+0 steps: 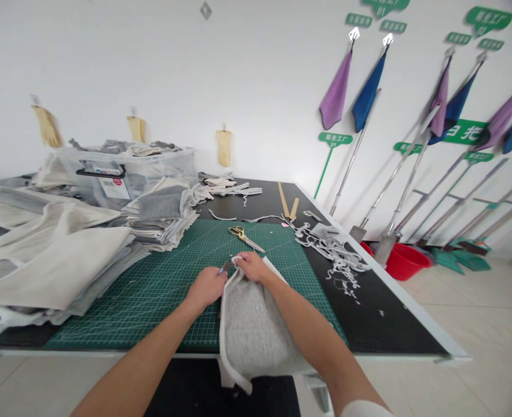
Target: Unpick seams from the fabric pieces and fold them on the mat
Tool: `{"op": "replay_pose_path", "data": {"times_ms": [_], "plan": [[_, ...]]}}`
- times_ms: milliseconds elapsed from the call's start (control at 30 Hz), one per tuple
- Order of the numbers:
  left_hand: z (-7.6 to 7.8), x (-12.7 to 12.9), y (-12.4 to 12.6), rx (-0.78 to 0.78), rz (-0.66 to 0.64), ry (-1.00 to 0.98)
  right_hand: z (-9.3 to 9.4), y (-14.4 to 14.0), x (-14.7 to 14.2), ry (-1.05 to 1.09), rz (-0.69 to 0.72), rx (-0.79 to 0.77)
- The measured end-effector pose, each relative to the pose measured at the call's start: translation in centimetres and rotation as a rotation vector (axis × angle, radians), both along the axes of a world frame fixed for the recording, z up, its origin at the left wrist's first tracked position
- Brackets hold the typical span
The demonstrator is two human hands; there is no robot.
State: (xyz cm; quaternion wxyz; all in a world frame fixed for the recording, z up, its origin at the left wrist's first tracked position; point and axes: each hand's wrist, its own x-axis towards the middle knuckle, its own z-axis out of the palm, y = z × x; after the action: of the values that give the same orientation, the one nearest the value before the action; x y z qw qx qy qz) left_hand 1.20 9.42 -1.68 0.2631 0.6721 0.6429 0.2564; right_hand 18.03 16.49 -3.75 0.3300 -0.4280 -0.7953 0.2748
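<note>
My left hand (209, 285) is closed around small thread snips (224, 267), whose blades point toward the corner of a grey fabric piece (256, 327). Pinched at that top corner, the fabric is held by my right hand (251, 267). It has a pale bound edge and drapes over the front edge of the table. Just beyond my hands, gold-handled scissors (247, 238) lie on the green cutting mat (152, 295). Whether the snips touch the fabric is too small to tell.
Stacked grey and white fabric pieces (56, 255) cover the left side, with a clear plastic bin (130, 168) of cloth behind. Trimmed strips (329, 246) lie at the right. Wooden rulers (283, 200) rest at the back. Mops and a red bucket (406, 262) stand beyond the right edge.
</note>
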Motion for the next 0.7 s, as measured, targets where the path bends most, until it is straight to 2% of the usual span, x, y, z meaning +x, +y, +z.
{"op": "replay_pose_path", "data": {"times_ms": [200, 433, 700], "plan": [[0.12, -0.77, 0.42, 0.068, 0.134, 0.111, 0.0, -0.01, 0.01, -0.001, -0.009, -0.01], [0.55, -0.67, -0.08, 0.014, 0.025, 0.166, 0.02, -0.05, 0.02, 0.007, -0.012, -0.011], [0.7, -0.73, 0.09, -0.058, 0.026, 0.057, 0.21, -0.2, 0.05, 0.005, -0.011, -0.017]]}}
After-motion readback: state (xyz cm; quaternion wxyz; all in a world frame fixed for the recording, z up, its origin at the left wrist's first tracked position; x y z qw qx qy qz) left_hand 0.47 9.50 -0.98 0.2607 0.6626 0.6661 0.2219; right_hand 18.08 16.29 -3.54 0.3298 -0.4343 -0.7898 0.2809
